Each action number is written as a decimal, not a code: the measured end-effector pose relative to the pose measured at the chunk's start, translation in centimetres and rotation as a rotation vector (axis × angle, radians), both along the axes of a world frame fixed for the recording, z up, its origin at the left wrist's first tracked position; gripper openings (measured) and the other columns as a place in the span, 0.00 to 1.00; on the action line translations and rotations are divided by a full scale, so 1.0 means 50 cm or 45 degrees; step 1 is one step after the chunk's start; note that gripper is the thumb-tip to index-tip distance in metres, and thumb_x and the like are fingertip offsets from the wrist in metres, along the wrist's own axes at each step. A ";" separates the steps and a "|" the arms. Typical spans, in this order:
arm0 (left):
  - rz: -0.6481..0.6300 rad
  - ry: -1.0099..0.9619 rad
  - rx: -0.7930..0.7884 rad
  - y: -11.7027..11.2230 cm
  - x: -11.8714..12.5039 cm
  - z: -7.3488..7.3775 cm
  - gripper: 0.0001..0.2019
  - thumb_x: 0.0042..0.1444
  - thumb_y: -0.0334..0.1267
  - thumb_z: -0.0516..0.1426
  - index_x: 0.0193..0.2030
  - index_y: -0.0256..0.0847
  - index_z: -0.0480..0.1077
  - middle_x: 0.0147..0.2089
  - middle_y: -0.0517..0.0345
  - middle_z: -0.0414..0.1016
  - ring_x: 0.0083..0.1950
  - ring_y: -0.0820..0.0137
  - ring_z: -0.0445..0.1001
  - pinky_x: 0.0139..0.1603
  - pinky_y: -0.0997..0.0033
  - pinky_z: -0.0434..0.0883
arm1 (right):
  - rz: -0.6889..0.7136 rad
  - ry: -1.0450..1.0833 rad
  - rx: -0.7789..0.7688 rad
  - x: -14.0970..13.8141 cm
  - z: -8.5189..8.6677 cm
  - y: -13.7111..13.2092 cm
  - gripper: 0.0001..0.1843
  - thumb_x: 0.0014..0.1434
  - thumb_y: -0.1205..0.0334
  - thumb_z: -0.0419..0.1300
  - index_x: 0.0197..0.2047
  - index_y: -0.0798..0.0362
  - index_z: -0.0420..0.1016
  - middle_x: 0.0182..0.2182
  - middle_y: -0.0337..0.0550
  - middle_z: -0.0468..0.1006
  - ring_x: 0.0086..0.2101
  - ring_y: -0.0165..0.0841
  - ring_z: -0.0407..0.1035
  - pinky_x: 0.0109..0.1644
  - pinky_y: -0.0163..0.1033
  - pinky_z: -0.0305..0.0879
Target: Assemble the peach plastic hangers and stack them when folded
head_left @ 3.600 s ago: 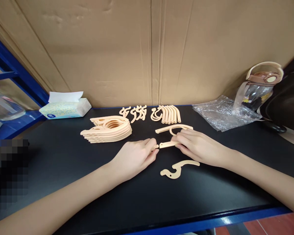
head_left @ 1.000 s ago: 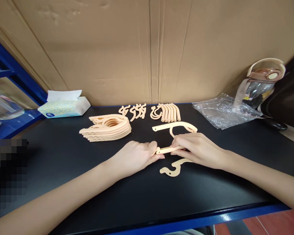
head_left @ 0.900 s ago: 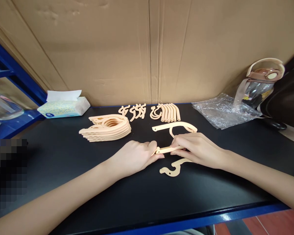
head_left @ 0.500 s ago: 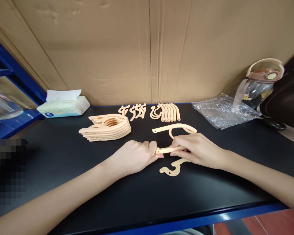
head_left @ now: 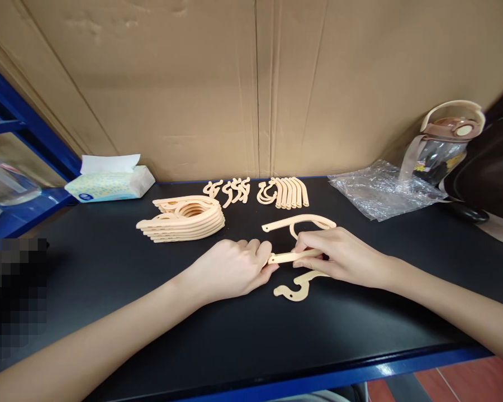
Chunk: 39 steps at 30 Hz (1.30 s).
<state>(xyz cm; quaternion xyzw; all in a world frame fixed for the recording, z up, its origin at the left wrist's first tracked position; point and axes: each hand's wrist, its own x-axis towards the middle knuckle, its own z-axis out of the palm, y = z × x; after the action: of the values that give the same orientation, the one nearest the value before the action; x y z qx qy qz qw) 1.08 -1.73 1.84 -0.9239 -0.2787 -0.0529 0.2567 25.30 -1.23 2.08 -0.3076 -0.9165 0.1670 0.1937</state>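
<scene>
A beige plastic hanger arm (head_left: 282, 258) spans the gap between my two hands, just above the table. My right hand (head_left: 339, 255) pinches it between thumb and fingers. At its left end, with a small hole, my left hand (head_left: 241, 265) is closed around it, hiding that tip and anything else in the grip. Just beyond my right hand lies a curved hanger arm (head_left: 295, 221), with a curved piece (head_left: 292, 230) partly hidden by the hand. Nearer to me is a hook-shaped hanger piece (head_left: 297, 290), its right end under my right hand.
A stack of folded hangers (head_left: 182, 220) stands at left. Farther back are loose hooks (head_left: 237, 191), hook pieces (head_left: 267, 193) and a row of hanger arms (head_left: 291, 194). A tissue pack (head_left: 111, 184), a clear plastic bag (head_left: 381, 190) and a bottle (head_left: 444, 151) lie around the black table (head_left: 218, 346).
Both hands keep their grip on the hanger arm and have barely moved. The view has shifted very slightly.
</scene>
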 end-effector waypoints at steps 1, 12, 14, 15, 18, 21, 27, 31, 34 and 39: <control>-0.008 0.002 -0.018 0.001 0.000 0.001 0.15 0.68 0.40 0.42 0.31 0.40 0.59 0.23 0.60 0.67 0.20 0.69 0.71 0.18 0.70 0.52 | -0.002 0.002 -0.016 0.001 0.000 0.001 0.06 0.66 0.59 0.56 0.37 0.51 0.68 0.30 0.37 0.76 0.28 0.27 0.68 0.31 0.32 0.60; -0.008 0.026 0.004 -0.003 0.001 0.006 0.14 0.68 0.39 0.42 0.31 0.40 0.59 0.24 0.60 0.67 0.21 0.69 0.69 0.19 0.68 0.53 | -0.013 0.032 -0.078 0.002 0.004 0.002 0.08 0.65 0.58 0.57 0.36 0.52 0.67 0.29 0.36 0.74 0.26 0.26 0.65 0.30 0.31 0.59; 0.001 0.032 0.007 -0.004 0.002 0.006 0.14 0.68 0.40 0.43 0.31 0.40 0.59 0.24 0.60 0.67 0.21 0.70 0.69 0.19 0.68 0.53 | -0.020 0.034 -0.091 0.002 0.004 0.002 0.08 0.65 0.57 0.57 0.36 0.52 0.68 0.29 0.36 0.74 0.26 0.26 0.66 0.30 0.31 0.59; 0.004 0.031 0.007 -0.004 0.002 0.006 0.14 0.68 0.40 0.43 0.31 0.40 0.59 0.24 0.60 0.67 0.21 0.70 0.69 0.19 0.69 0.53 | -0.020 0.037 -0.098 0.003 0.004 0.002 0.08 0.65 0.57 0.57 0.36 0.52 0.68 0.29 0.36 0.74 0.26 0.26 0.66 0.30 0.31 0.60; -0.001 0.026 0.003 -0.004 0.002 0.006 0.14 0.67 0.40 0.44 0.30 0.40 0.59 0.24 0.60 0.68 0.21 0.70 0.69 0.19 0.68 0.53 | -0.019 0.041 -0.129 0.003 0.003 0.002 0.08 0.65 0.57 0.57 0.36 0.52 0.68 0.30 0.37 0.75 0.27 0.27 0.68 0.31 0.32 0.60; -0.021 0.009 0.009 -0.003 0.000 0.005 0.14 0.67 0.40 0.44 0.30 0.40 0.60 0.24 0.60 0.68 0.21 0.69 0.69 0.19 0.67 0.53 | -0.025 0.032 -0.156 0.002 0.001 0.002 0.08 0.64 0.57 0.57 0.35 0.52 0.67 0.29 0.36 0.75 0.27 0.26 0.68 0.31 0.31 0.61; -0.044 -0.023 -0.007 0.000 -0.001 0.002 0.14 0.67 0.39 0.45 0.30 0.39 0.61 0.23 0.61 0.68 0.21 0.69 0.70 0.19 0.68 0.52 | -0.020 0.038 -0.147 0.001 -0.002 0.004 0.08 0.64 0.58 0.58 0.35 0.52 0.67 0.29 0.35 0.73 0.26 0.26 0.67 0.31 0.31 0.61; -0.058 -0.037 -0.009 0.001 -0.002 0.001 0.14 0.67 0.39 0.45 0.31 0.39 0.62 0.23 0.61 0.68 0.21 0.68 0.71 0.19 0.67 0.53 | -0.022 0.037 -0.159 0.000 -0.001 0.004 0.08 0.64 0.58 0.57 0.35 0.52 0.67 0.29 0.35 0.73 0.27 0.26 0.68 0.32 0.31 0.62; -0.054 -0.036 -0.011 0.001 -0.002 0.001 0.14 0.67 0.39 0.45 0.31 0.39 0.62 0.23 0.61 0.68 0.21 0.68 0.71 0.19 0.68 0.53 | -0.012 0.036 -0.167 -0.001 0.000 0.004 0.07 0.64 0.59 0.57 0.35 0.52 0.67 0.30 0.36 0.73 0.28 0.26 0.69 0.32 0.31 0.62; -0.068 -0.048 0.003 0.000 -0.001 -0.002 0.14 0.67 0.37 0.44 0.30 0.40 0.60 0.22 0.62 0.67 0.20 0.70 0.70 0.19 0.68 0.51 | -0.026 0.024 -0.172 -0.002 0.002 0.004 0.07 0.64 0.59 0.57 0.35 0.52 0.67 0.30 0.35 0.73 0.28 0.26 0.68 0.32 0.31 0.61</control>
<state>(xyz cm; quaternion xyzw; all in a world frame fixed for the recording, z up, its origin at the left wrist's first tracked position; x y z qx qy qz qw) 1.06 -1.74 1.75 -0.9296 -0.2586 -0.0776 0.2509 25.22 -1.03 2.17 -0.3278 -0.8981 0.2294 0.1828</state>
